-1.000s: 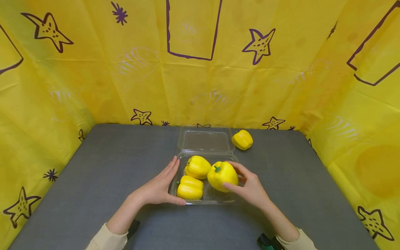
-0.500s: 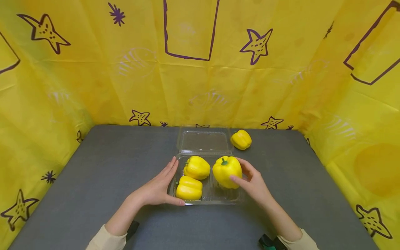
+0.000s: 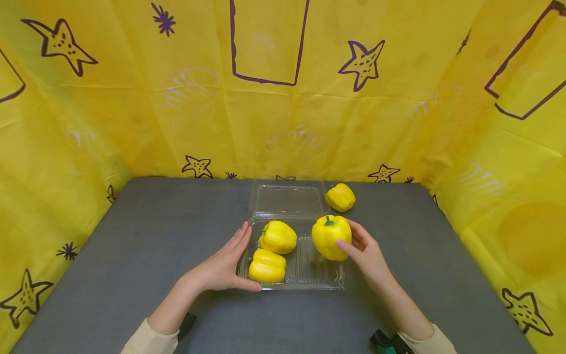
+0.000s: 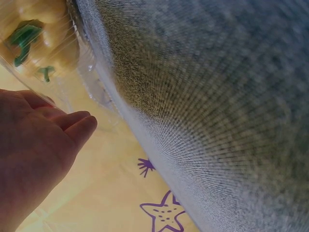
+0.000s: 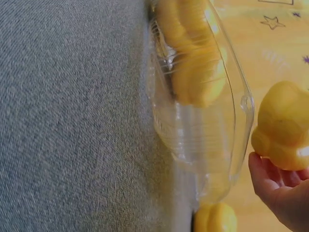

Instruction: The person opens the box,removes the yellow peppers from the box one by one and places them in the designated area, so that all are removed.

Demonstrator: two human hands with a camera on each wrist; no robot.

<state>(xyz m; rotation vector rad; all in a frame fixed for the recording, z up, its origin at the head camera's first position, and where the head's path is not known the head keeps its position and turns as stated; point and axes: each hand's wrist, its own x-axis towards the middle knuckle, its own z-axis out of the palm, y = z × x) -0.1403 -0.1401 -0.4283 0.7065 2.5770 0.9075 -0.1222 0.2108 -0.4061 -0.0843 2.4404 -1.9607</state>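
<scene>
"The round, shiny yellow bell pepper with a short green stem (image 3: 331,238), where was it?"

"It was up in the air, over the right part of a clear plastic box (image 3: 309,273). The right hand (image 3: 369,258) had it. The thumb pressed on the near side and the other fingers curled round the right side, so they were pinching it. Its stem pointed up."

"Did it touch the box?"

"No, the right wrist view showed a gap between the pepper and the box's rim."

"What did the left hand (image 3: 223,265) do?"

"It rested on the left edge of the box. Its thumb was spread far from the other fingers, and those were straight and side by side. It pinched nothing."

"What was in the box?"

"Two more peppers lay tipped over in the left part. The far yellow pepper (image 3: 278,237) was just behind the near yellow pepper (image 3: 267,267)."

"And the lid?"

"The see-through plastic lid (image 3: 289,199) lay back behind the box, on the dark grey worktop (image 3: 185,211). Just beside its right side was a fourth yellow pepper (image 3: 340,197), lying on the worktop too."
</scene>
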